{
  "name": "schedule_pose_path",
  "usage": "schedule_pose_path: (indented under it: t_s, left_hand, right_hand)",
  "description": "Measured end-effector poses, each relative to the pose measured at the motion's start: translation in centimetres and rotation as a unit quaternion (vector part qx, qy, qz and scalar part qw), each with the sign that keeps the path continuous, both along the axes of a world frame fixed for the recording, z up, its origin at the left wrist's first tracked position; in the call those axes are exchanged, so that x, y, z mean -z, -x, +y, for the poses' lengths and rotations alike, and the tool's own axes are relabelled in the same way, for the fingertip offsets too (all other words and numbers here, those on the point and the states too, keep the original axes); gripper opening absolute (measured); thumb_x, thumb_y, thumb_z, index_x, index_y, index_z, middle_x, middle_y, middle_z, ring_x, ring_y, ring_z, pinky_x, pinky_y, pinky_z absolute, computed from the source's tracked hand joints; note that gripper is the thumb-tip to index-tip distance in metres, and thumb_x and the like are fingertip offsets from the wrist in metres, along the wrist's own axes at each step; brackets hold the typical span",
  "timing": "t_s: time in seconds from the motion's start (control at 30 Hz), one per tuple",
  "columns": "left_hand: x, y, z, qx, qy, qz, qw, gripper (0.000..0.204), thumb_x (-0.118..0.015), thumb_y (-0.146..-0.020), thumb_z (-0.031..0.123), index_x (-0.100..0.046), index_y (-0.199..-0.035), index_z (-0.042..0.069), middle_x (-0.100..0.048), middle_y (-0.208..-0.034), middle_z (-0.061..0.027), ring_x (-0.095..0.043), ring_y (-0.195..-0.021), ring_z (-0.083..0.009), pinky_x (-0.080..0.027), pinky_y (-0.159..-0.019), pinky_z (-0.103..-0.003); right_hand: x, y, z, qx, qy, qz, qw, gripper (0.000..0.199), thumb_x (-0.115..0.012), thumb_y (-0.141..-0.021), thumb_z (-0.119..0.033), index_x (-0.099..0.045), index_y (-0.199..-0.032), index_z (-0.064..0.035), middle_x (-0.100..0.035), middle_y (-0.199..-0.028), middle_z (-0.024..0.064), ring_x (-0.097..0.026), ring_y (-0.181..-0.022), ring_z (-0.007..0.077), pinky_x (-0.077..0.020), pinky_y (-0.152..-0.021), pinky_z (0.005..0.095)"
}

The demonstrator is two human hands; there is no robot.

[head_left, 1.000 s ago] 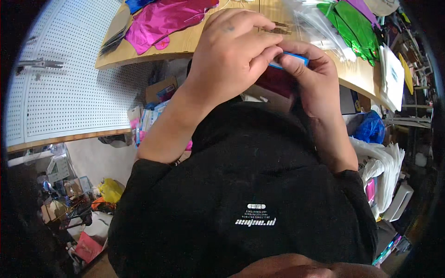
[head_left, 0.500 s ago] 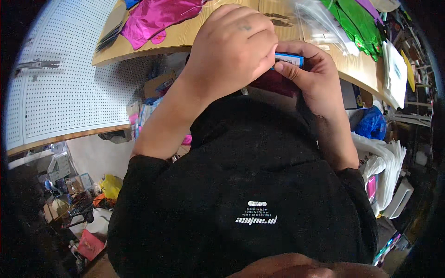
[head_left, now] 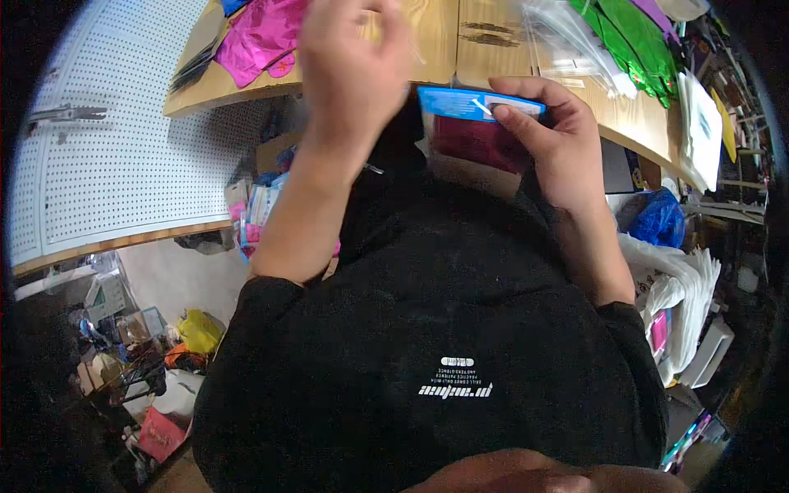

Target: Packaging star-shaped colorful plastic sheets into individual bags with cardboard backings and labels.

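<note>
My right hand (head_left: 555, 131) pinches a clear plastic packet with a blue header (head_left: 448, 105) between thumb and fingers, just off the table's front edge. Below the header, dark red contents (head_left: 477, 140) show through the plastic. A short white strip crosses the header beside my thumb. My left hand (head_left: 349, 74) is raised to the left of the packet, apart from it and over the table edge. Motion smears its fingers, so I cannot make out whether it holds anything.
Shiny pink foil pieces (head_left: 259, 41) lie on the wooden table (head_left: 493, 62) at left. Clear plastic bags (head_left: 563, 49) and green foil pieces (head_left: 629, 49) lie at right. White pegboard (head_left: 123, 156) stands at far left. White plastic bags (head_left: 678, 283) hang at right.
My left hand has pulled away from the packet, up and to the left, uncovering the blue header. The right hand stays nearly in place with the packet.
</note>
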State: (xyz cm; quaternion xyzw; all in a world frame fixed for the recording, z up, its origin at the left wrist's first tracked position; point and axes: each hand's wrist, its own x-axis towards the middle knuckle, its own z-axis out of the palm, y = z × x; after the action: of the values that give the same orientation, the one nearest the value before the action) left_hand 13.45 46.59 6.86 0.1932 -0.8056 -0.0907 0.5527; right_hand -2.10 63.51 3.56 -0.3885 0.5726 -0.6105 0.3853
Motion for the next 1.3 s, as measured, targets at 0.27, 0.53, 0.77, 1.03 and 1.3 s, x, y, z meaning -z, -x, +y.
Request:
schedule_pose_path:
  t_s: [0.27,0.53,0.77,1.03,1.3]
  left_hand:
    - [5.1,-6.1,-3.0,0.005,-0.413,0.146,0.899,0.022,-0.075,-0.098,0.018,-0.074,-0.101,-0.003,-0.071,-0.083,0.0006,-0.062,-0.072,-0.0069,-0.048,-0.064,-0.024]
    - [20.6,-9.6,-3.9,0.159,-0.386,-0.497,0.761,0.037,-0.07,-0.095,0.013,-0.061,-0.128,-0.002,-0.069,-0.109,-0.0181,-0.072,-0.087,-0.0258,-0.057,-0.078,-0.043]
    - [10.3,-5.4,0.3,0.188,-0.536,-0.168,0.806,0.051,-0.047,-0.113,0.039,-0.055,-0.139,-0.005,-0.072,-0.114,-0.0151,-0.073,-0.084,-0.0176,-0.055,-0.061,-0.029]
    - [6.2,-2.2,2.0,0.458,-0.469,0.049,0.754,0.056,-0.066,-0.106,0.033,-0.053,-0.148,-0.002,-0.073,-0.117,-0.0109,-0.07,-0.101,-0.0156,-0.055,-0.09,-0.028]
    - [5.4,-3.1,2.0,0.397,-0.429,-0.12,0.802,0.021,-0.076,-0.097,0.011,-0.078,-0.115,0.0,-0.076,-0.115,-0.0072,-0.07,-0.097,-0.0127,-0.055,-0.09,-0.027]
  right_hand:
    - [2.5,3.2,1.4,0.069,0.108,-0.205,0.97,0.03,-0.071,-0.094,0.004,-0.068,-0.125,0.0036,-0.073,-0.108,0.0086,-0.07,-0.095,0.0145,-0.0565,-0.088,0.0276]
    - [3.0,2.3,0.9,0.051,0.091,-0.192,0.976,0.032,-0.069,-0.097,0.002,-0.065,-0.128,0.0021,-0.072,-0.112,0.0107,-0.07,-0.1,0.0166,-0.0568,-0.09,0.0293]
    - [3.5,2.2,0.8,0.015,0.064,-0.205,0.976,0.026,-0.066,-0.101,-0.001,-0.064,-0.127,0.0018,-0.072,-0.113,0.0125,-0.07,-0.104,0.0179,-0.0577,-0.093,0.0305]
    - [3.2,1.5,0.7,0.017,0.077,-0.084,0.993,0.016,-0.067,-0.1,0.0,-0.069,-0.115,0.002,-0.074,-0.109,0.0088,-0.069,-0.1,0.0144,-0.0545,-0.09,0.0271]
    - [2.7,3.2,1.9,-0.048,0.08,-0.05,0.994,0.019,-0.07,-0.096,0.002,-0.072,-0.115,0.0062,-0.074,-0.119,0.0155,-0.07,-0.108,0.0182,-0.055,-0.098,0.0314]
